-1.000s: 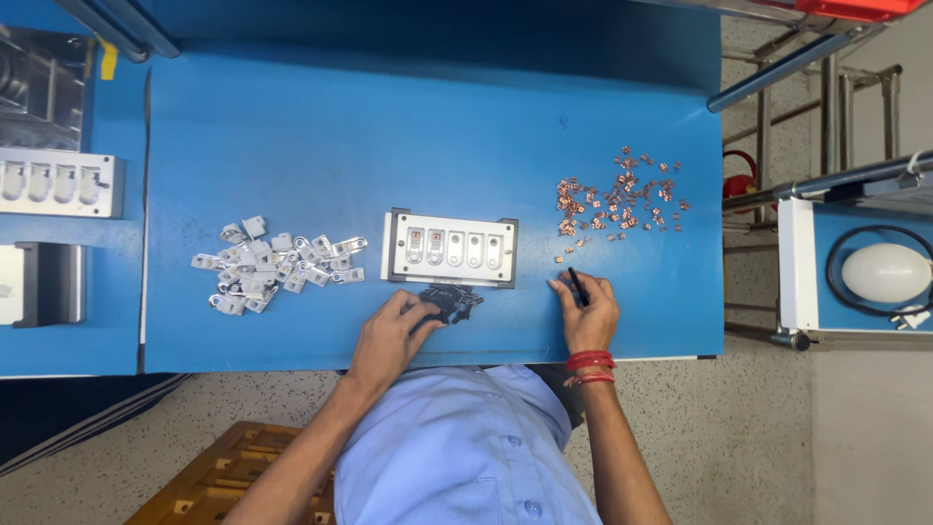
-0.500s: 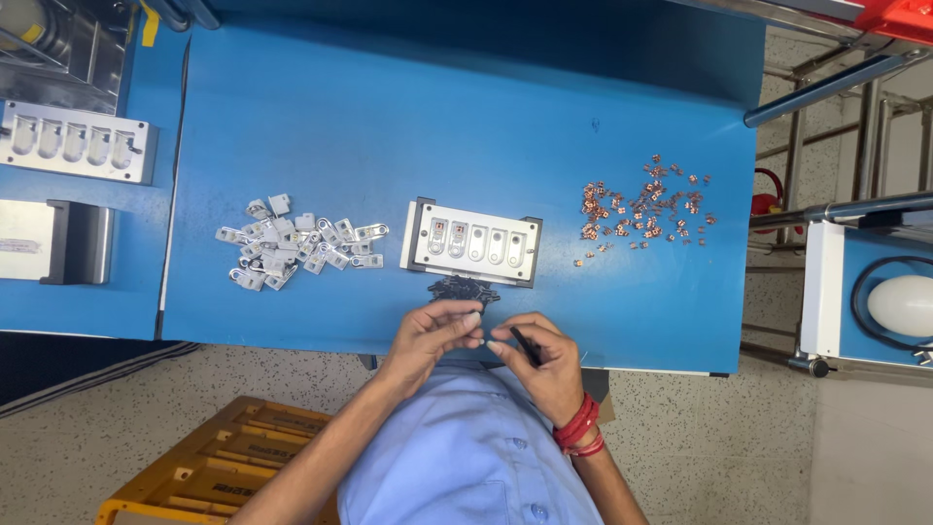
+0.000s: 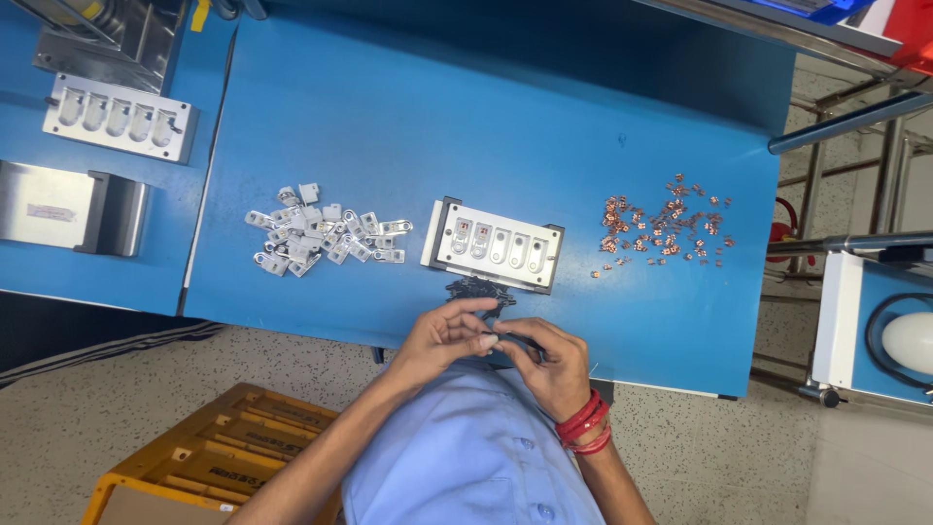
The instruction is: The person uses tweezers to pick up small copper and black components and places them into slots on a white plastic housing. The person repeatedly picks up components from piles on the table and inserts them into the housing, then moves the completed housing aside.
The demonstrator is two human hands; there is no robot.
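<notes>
A small dark part [image 3: 498,329] sits pinched between my two hands at the near edge of the blue bench [image 3: 408,126], too small to make out in detail. My left hand [image 3: 449,335] has its fingers closed together on it from one side; my right hand [image 3: 552,362] meets it from the other, fingers clamped on a thin dark tool or piece. Just beyond my hands lies a little heap of dark parts [image 3: 476,288], touching the white fixture block [image 3: 494,245] with its row of pockets. To the left lies a pile of white clips [image 3: 316,236]; to the right, scattered copper pieces [image 3: 666,222].
</notes>
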